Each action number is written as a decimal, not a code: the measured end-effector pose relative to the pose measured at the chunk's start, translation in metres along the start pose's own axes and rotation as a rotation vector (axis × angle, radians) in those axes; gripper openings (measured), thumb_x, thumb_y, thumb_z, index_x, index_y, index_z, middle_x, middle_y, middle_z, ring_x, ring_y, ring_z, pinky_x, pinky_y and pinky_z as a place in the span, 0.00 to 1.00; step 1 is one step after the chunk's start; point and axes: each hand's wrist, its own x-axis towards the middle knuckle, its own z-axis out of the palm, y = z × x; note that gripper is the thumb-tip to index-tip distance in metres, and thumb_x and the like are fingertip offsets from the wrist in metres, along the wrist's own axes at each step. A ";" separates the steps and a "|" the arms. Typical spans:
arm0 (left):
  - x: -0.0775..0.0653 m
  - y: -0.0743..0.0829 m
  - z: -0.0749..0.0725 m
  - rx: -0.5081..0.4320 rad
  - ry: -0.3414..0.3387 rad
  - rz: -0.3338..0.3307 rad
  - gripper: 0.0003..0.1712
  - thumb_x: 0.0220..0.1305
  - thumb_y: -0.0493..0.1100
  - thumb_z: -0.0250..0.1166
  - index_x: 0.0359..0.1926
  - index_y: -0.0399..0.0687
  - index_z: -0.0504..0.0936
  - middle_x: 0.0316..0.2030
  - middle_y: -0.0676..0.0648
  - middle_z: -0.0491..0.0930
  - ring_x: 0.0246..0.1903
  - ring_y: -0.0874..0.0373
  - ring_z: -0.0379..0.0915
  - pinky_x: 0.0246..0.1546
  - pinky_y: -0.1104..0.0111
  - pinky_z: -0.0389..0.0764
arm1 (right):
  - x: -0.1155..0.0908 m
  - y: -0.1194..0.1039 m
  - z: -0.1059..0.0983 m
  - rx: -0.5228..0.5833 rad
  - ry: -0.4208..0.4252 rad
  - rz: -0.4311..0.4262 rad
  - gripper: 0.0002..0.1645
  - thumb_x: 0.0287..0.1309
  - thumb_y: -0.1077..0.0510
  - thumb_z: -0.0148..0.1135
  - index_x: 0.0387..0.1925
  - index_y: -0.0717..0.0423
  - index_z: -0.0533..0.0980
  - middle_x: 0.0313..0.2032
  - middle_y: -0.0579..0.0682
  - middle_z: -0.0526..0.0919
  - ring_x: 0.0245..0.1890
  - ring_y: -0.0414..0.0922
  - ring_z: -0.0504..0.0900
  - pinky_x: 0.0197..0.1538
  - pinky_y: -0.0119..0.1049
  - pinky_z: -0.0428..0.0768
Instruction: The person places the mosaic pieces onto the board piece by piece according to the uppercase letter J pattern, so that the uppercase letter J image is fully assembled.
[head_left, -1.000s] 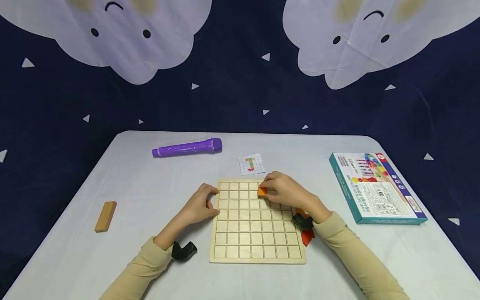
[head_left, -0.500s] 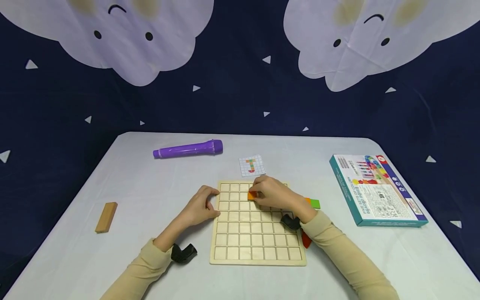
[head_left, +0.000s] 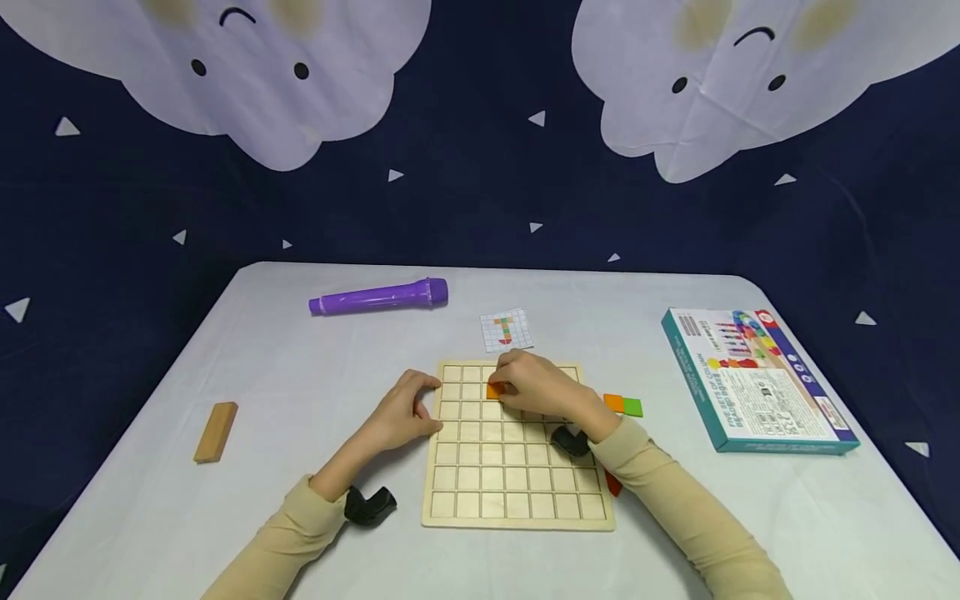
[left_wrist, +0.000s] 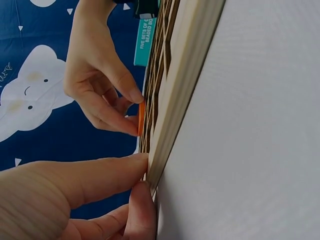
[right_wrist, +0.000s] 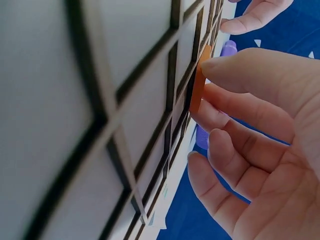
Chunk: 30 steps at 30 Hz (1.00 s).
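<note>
A pale wooden board (head_left: 517, 505) with a grid of square cells lies flat on the white table. My left hand (head_left: 392, 415) touches its left edge, index fingertip and thumb tip spread apart along the side. In the left wrist view, those fingertips (left_wrist: 135, 167) sit right at the rim. My right hand (head_left: 542, 385) pinches a thin orange square block (head_left: 493, 391) over the board's upper rows. The right wrist view shows that orange block (right_wrist: 199, 82) on edge between thumb and fingers, close against the grid. The right hand hides part of the board.
Right of the board lie another orange block (head_left: 613, 403), a green block (head_left: 632, 407) and a partly hidden red piece (head_left: 613, 483). A pattern card (head_left: 506, 331) lies beyond the board. Also around are a purple microphone-shaped tube (head_left: 378, 297), a boxed set (head_left: 757, 383) and a wooden block (head_left: 216, 432).
My right hand has moved left across the board's upper rows with the orange block, uncovering the orange and green blocks at the right. My left hand stays at the edge.
</note>
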 end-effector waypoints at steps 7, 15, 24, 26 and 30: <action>0.001 0.001 0.001 0.001 0.006 -0.007 0.32 0.45 0.32 0.71 0.54 0.33 0.72 0.50 0.38 0.71 0.24 0.65 0.70 0.29 0.76 0.70 | 0.002 0.001 0.002 0.030 -0.003 0.026 0.11 0.52 0.60 0.66 0.40 0.56 0.84 0.31 0.49 0.80 0.26 0.36 0.68 0.32 0.25 0.69; 0.001 0.000 0.002 0.002 0.014 -0.008 0.33 0.45 0.32 0.71 0.54 0.32 0.72 0.50 0.38 0.71 0.25 0.66 0.70 0.29 0.76 0.70 | 0.005 -0.001 0.002 0.036 -0.027 0.039 0.10 0.52 0.60 0.66 0.38 0.56 0.84 0.31 0.49 0.80 0.27 0.37 0.69 0.32 0.26 0.70; 0.000 0.000 0.003 0.007 0.012 -0.012 0.32 0.45 0.32 0.71 0.54 0.33 0.72 0.50 0.38 0.71 0.24 0.66 0.70 0.29 0.76 0.70 | -0.002 0.003 -0.004 0.070 -0.018 0.036 0.10 0.54 0.58 0.65 0.38 0.57 0.83 0.34 0.49 0.82 0.31 0.38 0.75 0.37 0.29 0.75; 0.000 0.000 0.003 0.008 0.017 -0.012 0.32 0.45 0.32 0.71 0.54 0.33 0.72 0.50 0.37 0.71 0.24 0.65 0.70 0.30 0.76 0.70 | -0.006 0.004 -0.008 0.082 -0.006 0.039 0.11 0.55 0.58 0.64 0.39 0.58 0.83 0.35 0.50 0.83 0.33 0.39 0.77 0.38 0.30 0.76; 0.000 0.000 0.003 0.005 0.026 -0.013 0.32 0.45 0.32 0.71 0.54 0.33 0.72 0.51 0.37 0.71 0.25 0.65 0.71 0.30 0.75 0.70 | -0.016 0.006 -0.015 0.097 0.009 0.055 0.12 0.56 0.59 0.62 0.42 0.60 0.82 0.38 0.51 0.83 0.33 0.41 0.77 0.38 0.31 0.76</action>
